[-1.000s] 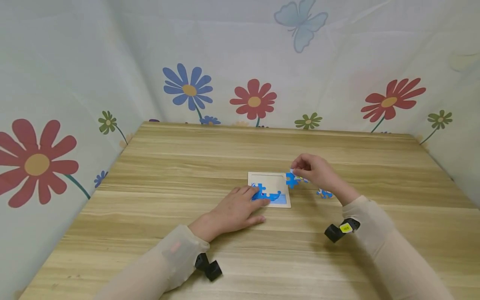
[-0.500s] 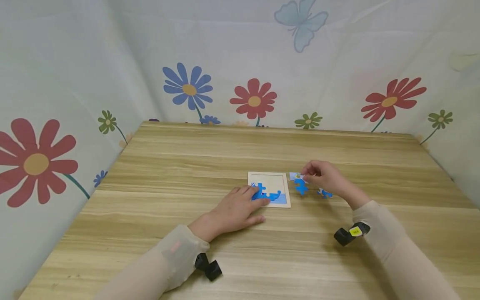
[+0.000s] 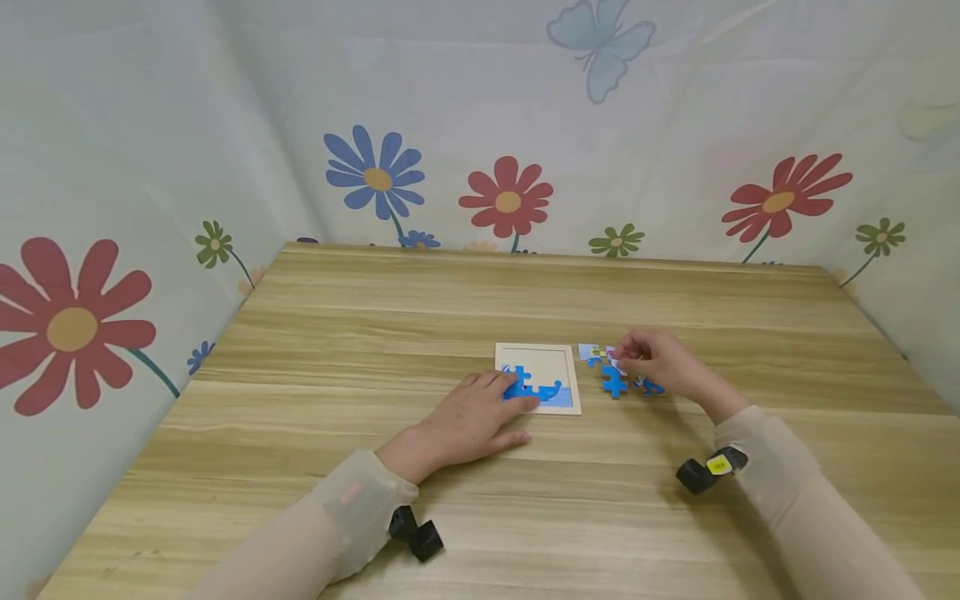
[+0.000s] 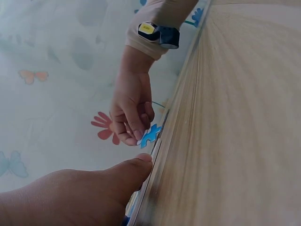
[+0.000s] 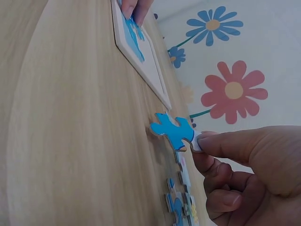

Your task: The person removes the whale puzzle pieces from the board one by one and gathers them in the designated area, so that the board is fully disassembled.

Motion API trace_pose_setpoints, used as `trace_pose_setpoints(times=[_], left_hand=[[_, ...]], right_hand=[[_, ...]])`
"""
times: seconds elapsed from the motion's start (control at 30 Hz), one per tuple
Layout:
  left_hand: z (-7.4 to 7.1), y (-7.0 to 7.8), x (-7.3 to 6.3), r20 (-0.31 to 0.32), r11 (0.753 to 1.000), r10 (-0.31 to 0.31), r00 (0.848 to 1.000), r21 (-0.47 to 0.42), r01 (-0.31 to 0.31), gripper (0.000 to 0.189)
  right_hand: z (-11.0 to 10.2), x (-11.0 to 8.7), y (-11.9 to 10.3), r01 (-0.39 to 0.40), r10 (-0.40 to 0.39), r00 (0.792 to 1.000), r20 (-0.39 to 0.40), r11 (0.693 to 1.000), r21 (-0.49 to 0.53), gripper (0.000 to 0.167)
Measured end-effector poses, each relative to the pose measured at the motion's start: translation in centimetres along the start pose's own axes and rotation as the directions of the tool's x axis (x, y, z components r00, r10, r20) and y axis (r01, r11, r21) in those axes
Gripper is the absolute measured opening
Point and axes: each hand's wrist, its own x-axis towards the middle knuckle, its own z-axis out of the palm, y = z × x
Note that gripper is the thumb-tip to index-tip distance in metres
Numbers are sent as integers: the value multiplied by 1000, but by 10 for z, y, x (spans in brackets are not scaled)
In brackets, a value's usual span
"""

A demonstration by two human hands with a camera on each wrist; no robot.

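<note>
My right hand [image 3: 663, 364] pinches a blue jigsaw piece [image 3: 614, 383] with a white end between thumb and index finger. In the right wrist view this piece [image 5: 173, 131] is tilted above the table, its knobs toward the puzzle frame. The left hand [image 3: 465, 421] rests flat, its fingertips on the pale wooden puzzle frame [image 3: 577, 383] and the blue pieces [image 3: 551, 391] lying inside it. Those fingers partly cover the left side of the picture. The frame's upper part shows bare board.
Loose jigsaw pieces [image 3: 589, 352] lie right of the frame, and others [image 3: 649, 387] sit below the right hand, partly hidden. All are on a wood-grain table [image 3: 360, 317]. Behind it hangs a flower-printed cloth [image 3: 442, 100].
My right hand has moved right and slightly nearer with the jigsaw piece, away from the frame, uncovering loose pieces behind. The left hand stays in place.
</note>
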Motion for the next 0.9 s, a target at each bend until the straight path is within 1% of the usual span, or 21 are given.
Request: trace_pose_setpoints(times=[0.13, 0.43, 0.9], left_hand=[[-1, 0, 0, -1, 1000, -1, 1000, 2, 1, 50], [-1, 0, 0, -5, 1000, 2, 1000, 7, -2, 50], [-3, 2, -2, 8, 1000, -2, 1000, -10, 2, 51]], right_hand=[[0, 0, 4, -16, 16, 1000, 10, 999, -36, 8], [-1, -2, 7, -6, 7, 1000, 28, 1000, -27, 7], [6, -5, 15, -12, 10, 1000, -24, 998, -67, 6]])
